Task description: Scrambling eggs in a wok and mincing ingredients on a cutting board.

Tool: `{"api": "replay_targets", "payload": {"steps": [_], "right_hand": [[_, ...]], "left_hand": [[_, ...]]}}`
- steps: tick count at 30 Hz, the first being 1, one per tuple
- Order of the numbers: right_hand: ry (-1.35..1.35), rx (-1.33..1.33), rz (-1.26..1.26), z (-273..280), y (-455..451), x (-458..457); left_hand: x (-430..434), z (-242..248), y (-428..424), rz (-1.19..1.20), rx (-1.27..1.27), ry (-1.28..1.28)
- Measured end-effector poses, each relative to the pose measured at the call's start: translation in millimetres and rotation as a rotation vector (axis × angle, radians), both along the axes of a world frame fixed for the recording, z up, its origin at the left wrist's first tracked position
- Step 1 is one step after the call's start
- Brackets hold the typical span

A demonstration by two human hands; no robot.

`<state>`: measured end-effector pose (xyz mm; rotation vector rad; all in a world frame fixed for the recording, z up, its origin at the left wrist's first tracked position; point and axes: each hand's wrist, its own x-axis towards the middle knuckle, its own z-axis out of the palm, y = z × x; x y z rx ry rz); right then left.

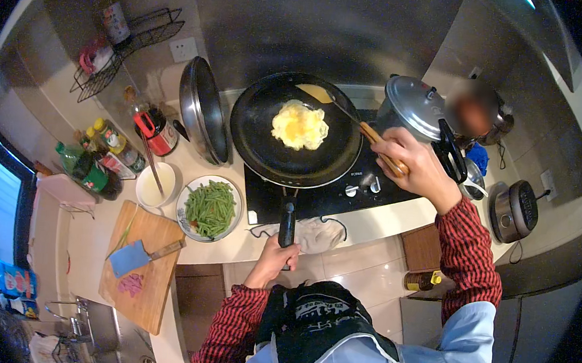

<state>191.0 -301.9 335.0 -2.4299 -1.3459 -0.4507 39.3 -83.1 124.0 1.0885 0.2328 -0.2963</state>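
Observation:
My left hand (276, 259) grips the black handle of a frying pan (253, 148) that sits over the black cooktop (289, 206). Pale yellow egg (300, 125) lies in the middle of the pan. A spatula with a wooden handle (370, 132) is held in my right hand (414, 162), its blade (315, 93) over the pan's upper right part, beside the egg. Left of the pan, a plate of cut green beans (210, 209) stands near a white bowl (155, 184) with chopsticks in it.
A wooden cutting board (147, 288) bears a cleaver (129, 259) and chopped pinkish pieces (131, 284). A metal lid (202, 109) leans beside the pan. Bottles (119, 144) stand at left, a pressure cooker (412, 106) at right. A cloth (317, 235) lies at the counter edge, a sink (108, 340) lower left.

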Motion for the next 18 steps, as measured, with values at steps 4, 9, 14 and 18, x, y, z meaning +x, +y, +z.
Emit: {"api": "replay_targets", "payload": {"steps": [4, 9, 14, 18], "right_hand": [[0.046, -0.017, 0.048, 0, 22, 21], [0.087, 0.076, 0.087, -4, 49, 37], [0.085, 0.045, 0.052, -8, 64, 48], [0.116, 0.042, 0.054, -10, 71, 52]], "left_hand": [[0, -3, 0, -0.005, -0.018, 0.009], [-1, -1, 1, 0.031, -0.030, 0.007], [-2, -8, 1, 0.013, 0.001, -0.024], [-4, -17, 2, 0.020, 0.040, -0.037]]}}
